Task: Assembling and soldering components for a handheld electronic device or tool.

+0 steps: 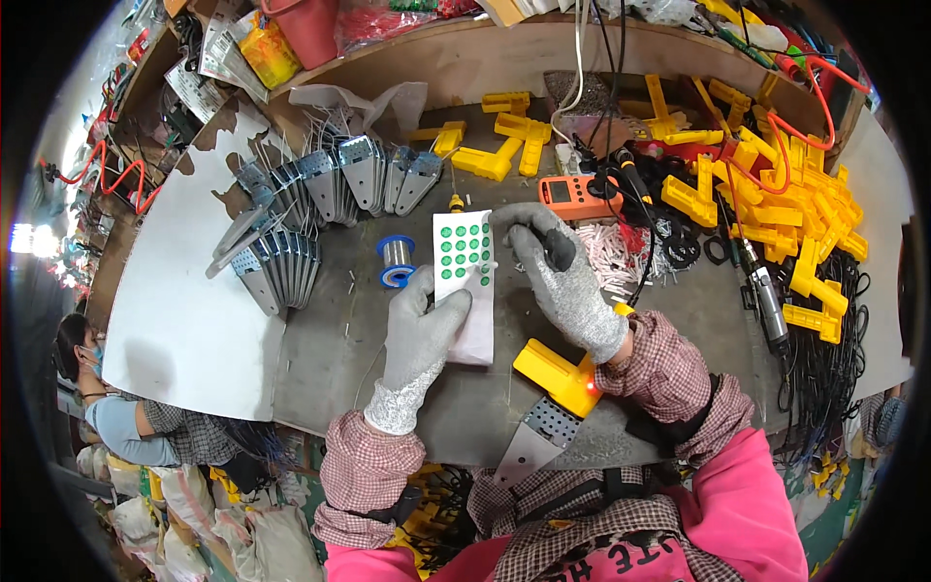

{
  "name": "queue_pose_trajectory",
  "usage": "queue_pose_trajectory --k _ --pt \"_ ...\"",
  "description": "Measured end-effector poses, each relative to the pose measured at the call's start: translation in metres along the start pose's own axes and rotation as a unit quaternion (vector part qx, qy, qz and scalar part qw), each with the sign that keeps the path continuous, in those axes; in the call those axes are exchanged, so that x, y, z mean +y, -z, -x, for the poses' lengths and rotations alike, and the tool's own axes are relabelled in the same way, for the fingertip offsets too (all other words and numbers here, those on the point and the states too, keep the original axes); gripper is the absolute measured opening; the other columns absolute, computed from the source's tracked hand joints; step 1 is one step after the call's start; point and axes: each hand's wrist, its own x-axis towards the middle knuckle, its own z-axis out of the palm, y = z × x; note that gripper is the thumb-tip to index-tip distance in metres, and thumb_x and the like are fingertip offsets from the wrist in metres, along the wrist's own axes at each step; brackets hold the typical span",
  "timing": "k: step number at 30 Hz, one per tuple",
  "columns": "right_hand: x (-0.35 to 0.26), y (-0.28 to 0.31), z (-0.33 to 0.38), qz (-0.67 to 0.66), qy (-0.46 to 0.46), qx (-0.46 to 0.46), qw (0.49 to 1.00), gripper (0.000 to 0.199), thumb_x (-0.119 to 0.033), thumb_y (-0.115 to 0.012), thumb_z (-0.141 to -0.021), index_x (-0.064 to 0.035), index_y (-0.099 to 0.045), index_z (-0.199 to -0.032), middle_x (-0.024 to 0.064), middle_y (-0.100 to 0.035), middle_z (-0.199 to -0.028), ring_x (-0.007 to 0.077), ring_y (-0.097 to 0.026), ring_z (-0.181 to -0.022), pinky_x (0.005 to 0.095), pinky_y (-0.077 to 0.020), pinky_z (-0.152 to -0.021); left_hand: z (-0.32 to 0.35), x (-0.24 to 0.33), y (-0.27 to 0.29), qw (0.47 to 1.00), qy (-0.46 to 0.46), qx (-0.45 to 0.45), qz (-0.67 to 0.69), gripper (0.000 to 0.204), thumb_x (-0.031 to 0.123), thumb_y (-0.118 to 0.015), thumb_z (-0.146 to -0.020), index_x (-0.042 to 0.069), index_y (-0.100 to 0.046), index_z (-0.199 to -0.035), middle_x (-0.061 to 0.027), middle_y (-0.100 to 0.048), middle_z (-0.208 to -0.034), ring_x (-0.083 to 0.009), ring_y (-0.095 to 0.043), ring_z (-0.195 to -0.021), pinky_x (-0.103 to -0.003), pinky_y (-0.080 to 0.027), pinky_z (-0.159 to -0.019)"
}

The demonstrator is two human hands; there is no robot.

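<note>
A white sheet with rows of green round stickers is in front of me. My left hand, in a grey glove, grips its lower left part with the thumb across the front. At its upper right edge is my gloved right hand, fingers bent and touching the sheet; whether a sticker is between the fingertips is hidden. Below my right wrist lies a yellow plastic housing joined to a perforated metal plate. A red light glows at the housing's edge beside my sleeve.
Metal plate assemblies stand in rows on the left. A solder wire spool sits by my left hand. An orange meter, white small parts, a power screwdriver and piled yellow housings are right. Someone sits far left.
</note>
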Motion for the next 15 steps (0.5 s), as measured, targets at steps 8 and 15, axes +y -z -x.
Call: queue_pose_trajectory --k 8,15 --pt "-0.019 0.004 0.004 0.109 0.078 -0.082 0.988 0.013 -0.009 -0.063 -0.093 -0.0038 -0.065 -0.105 0.0092 -0.059 -0.097 0.0204 -0.061 -0.087 0.0316 -0.0491 -0.077 0.005 0.011 -0.011 0.998 -0.053 0.043 0.012 0.016 0.002 -0.06 -0.091 -0.003 -0.066 -0.105 0.0003 -0.066 -0.092 -0.0036 -0.057 -0.083 -0.02 -0.046 -0.075" --pt "-0.02 -0.007 0.013 0.036 0.051 -0.039 0.997 0.02 -0.006 -0.062 -0.094 -0.0018 -0.061 -0.113 0.0114 -0.062 -0.097 0.023 -0.064 -0.093 0.0307 -0.0513 -0.08 0.009 0.012 -0.024 0.994 -0.075 0.075 0.041 0.019 0.003 -0.06 -0.093 -0.004 -0.066 -0.11 -0.0031 -0.069 -0.098 -0.0054 -0.06 -0.088 -0.022 -0.049 -0.078"
